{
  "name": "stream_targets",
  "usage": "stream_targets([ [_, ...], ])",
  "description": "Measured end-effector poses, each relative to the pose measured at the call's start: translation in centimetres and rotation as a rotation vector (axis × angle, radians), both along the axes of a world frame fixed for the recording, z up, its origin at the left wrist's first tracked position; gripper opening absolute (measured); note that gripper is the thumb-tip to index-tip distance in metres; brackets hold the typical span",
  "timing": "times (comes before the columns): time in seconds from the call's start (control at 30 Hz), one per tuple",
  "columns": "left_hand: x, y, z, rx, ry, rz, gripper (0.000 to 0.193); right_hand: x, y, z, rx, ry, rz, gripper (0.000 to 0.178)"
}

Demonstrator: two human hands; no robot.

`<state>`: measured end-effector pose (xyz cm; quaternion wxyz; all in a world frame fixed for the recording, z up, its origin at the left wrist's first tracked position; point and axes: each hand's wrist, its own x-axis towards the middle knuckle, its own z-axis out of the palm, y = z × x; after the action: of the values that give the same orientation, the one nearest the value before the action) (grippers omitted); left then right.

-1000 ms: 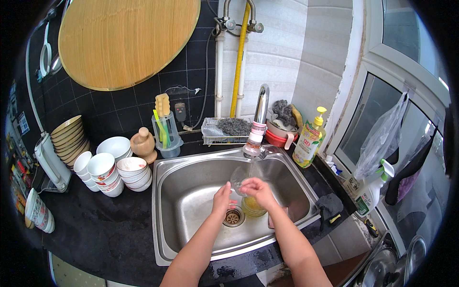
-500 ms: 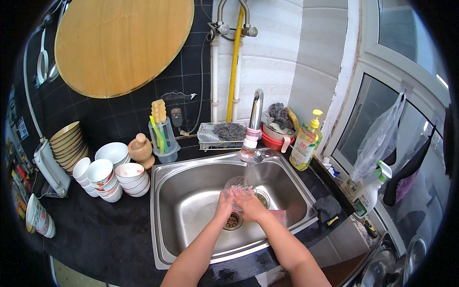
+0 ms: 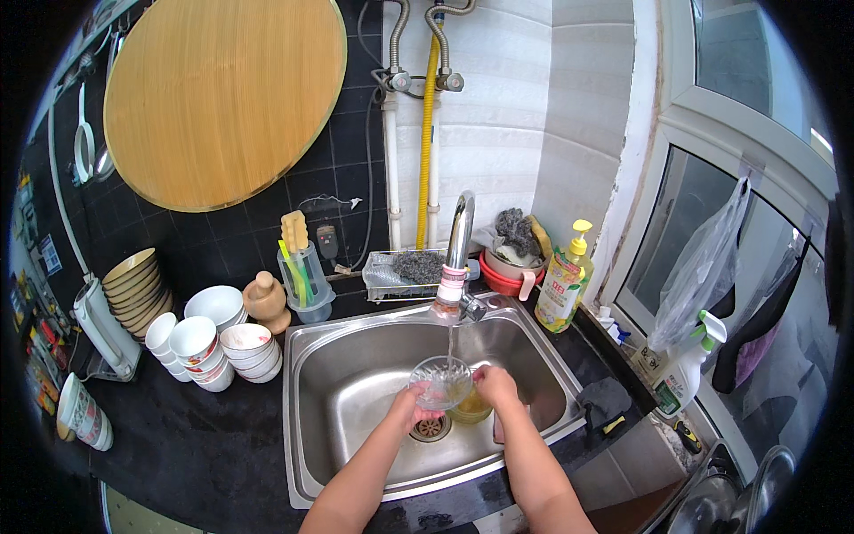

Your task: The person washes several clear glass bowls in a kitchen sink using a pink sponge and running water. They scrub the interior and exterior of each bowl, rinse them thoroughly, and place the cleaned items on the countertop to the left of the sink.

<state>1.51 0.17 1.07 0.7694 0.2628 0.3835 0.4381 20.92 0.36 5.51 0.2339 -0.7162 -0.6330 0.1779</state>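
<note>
Dark-tiled kitchen wall and black counter frame a steel sink [image 3: 356, 374], where water runs from the tap [image 3: 458, 258] into a clear glass bowl [image 3: 439, 383] held over the drain [image 3: 431, 429]. The left hand [image 3: 411, 409] cups the bowl's lower rim, fingers curled on it; the right hand [image 3: 495, 388] grips its opposite edge, with a yellowish object just beneath. Left of the sink stand stacked white bowls [image 3: 218, 338]; right of it, a yellow soap bottle [image 3: 564, 283].
</note>
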Motion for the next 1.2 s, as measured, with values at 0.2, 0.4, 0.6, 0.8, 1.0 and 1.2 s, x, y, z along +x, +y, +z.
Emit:
stream_targets([
  [0.2, -1.2, 0.1, -0.6, -0.182, 0.055, -0.203, 0.036, 0.5, 0.6, -2.4, -0.46, -0.065, 0.495, 0.041],
  [0.4, -0.8, -0.8, 3.2, 0.004, 0.768, 0.1, 0.03, 0.8, 1.8, -6.2, -0.464, -0.293, 0.49, 0.037],
  [0.6, -2.7, -3.5, 6.8, 0.561, 1.555, 0.269, 0.031, -0.8, 0.4, -4.1, -0.227, -0.301, 0.513, 0.026],
  [0.8, -3.9, -6.8, 10.1, 0.835, 1.785, 0.25, 0.04, 0.1, 1.0, -3.5, -0.2, 0.172, 0.385, 0.015],
  [1.0, -5.8, -8.3, 10.8, 1.078, 1.979, 0.214, 0.051, 0.7, 2.1, -3.5, -0.112, 0.739, 0.223, 0.016],
  [1.2, -7.4, -9.0, 11.6, 1.246, 2.101, 0.239, 0.054, 0.8, 1.6, -1.3, -0.164, 1.267, 0.11, 0.02],
])
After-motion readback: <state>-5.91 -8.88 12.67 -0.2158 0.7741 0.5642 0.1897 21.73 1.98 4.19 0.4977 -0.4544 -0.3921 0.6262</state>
